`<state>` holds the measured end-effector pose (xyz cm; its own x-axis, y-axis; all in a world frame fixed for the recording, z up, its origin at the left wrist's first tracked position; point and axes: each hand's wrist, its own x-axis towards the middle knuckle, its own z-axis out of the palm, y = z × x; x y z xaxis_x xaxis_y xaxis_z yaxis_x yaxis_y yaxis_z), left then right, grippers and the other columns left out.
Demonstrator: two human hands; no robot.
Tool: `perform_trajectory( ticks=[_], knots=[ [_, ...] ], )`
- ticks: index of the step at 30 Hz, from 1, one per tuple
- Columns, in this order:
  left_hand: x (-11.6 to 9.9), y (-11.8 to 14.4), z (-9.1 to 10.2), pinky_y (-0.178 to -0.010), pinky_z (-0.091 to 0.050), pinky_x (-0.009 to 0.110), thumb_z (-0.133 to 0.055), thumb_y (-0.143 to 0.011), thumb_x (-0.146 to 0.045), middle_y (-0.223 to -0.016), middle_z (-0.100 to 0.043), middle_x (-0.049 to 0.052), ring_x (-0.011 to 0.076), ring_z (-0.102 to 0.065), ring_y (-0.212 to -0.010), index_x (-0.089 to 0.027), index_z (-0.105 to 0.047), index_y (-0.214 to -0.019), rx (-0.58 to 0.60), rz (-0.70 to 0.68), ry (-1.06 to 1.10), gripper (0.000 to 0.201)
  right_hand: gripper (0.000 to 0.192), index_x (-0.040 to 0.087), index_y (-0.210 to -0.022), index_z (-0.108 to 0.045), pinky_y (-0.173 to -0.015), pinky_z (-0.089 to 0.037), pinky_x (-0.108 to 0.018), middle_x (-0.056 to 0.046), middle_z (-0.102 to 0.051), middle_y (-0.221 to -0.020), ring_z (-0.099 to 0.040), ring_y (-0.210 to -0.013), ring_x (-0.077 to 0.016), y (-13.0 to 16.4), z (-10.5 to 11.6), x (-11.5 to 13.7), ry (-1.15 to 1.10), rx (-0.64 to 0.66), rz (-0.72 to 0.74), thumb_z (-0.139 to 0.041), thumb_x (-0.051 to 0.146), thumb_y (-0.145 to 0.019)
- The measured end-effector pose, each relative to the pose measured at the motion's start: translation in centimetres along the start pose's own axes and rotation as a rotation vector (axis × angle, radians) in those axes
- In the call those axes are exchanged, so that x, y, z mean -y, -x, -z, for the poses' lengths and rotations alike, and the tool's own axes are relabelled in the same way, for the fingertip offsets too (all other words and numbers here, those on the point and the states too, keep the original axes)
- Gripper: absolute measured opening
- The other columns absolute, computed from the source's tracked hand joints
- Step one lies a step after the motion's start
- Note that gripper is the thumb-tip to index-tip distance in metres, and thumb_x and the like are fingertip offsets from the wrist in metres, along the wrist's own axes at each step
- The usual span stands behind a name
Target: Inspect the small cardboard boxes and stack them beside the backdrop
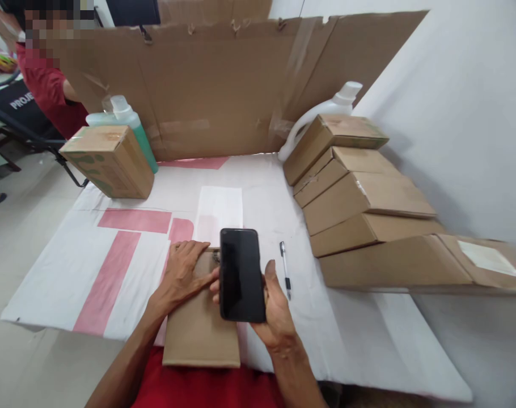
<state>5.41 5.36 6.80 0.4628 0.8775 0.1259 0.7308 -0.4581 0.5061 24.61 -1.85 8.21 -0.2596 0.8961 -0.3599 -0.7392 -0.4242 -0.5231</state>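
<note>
- Right hand point(279, 309) grips a dark smartphone point(241, 275), fingers wrapped around it.
- Left hand point(185, 271) lies flat, fingers spread, on a closed cardboard box point(201, 331).
- Pen point(285, 270) at the phone's 3 o'clock.

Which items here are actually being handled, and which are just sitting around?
In hand:
- black phone, held in right hand
- flat cardboard box, under left hand

Lying about:
- pen
- white paper slip
- stack of cardboard boxes
- single box
- green bottle
- white jug
</note>
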Motion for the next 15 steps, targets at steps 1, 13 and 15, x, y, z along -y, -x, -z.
perform_trajectory(
  ticks=[1, 13, 15],
  knots=[
    [0.0, 0.0, 0.0, -0.101, -0.04, 0.047, -0.074, -0.089, -0.042, -0.121, -0.071, 0.008, 0.0297, -0.064, -0.112, -0.023, -0.06, -0.127, 0.002, 0.005, 0.001, 0.045, 0.074, 0.016, -0.113, -0.077, -0.089, -0.06, -0.048, -0.015, -0.079, -0.104, -0.076, -0.095, -0.0309, -0.2, 1.0, 0.5, 0.064, -0.083, 0.05, -0.05, 0.081, -0.092],
    [-0.2, 0.8, 0.8, -0.114, -0.038, 0.052, -0.08, -0.086, -0.046, -0.143, -0.06, 0.012, 0.0323, -0.054, -0.134, -0.025, -0.057, -0.137, -0.151, -0.01, 0.057, 0.06, 0.053, 0.023, -0.079, -0.06, -0.066, -0.04, -0.035, 0.0, -0.056, -0.065, -0.049, -0.063, -0.0213, -3.3, 11.3, -1.3, 1.202, -0.712, 0.373, -0.049, 0.074, -0.088],
    [0.2, 1.6, 1.6, -0.118, -0.036, 0.053, -0.076, -0.09, -0.041, -0.148, -0.055, 0.013, 0.0322, -0.049, -0.14, -0.026, -0.057, -0.138, -0.315, 0.019, 0.06, 0.054, 0.056, 0.019, -0.092, -0.066, -0.074, -0.044, -0.039, -0.007, -0.064, -0.076, -0.056, -0.073, -0.0261, -3.2, 11.4, -1.7, 1.317, -0.743, 0.401, -0.044, 0.071, -0.091]
  ],
)
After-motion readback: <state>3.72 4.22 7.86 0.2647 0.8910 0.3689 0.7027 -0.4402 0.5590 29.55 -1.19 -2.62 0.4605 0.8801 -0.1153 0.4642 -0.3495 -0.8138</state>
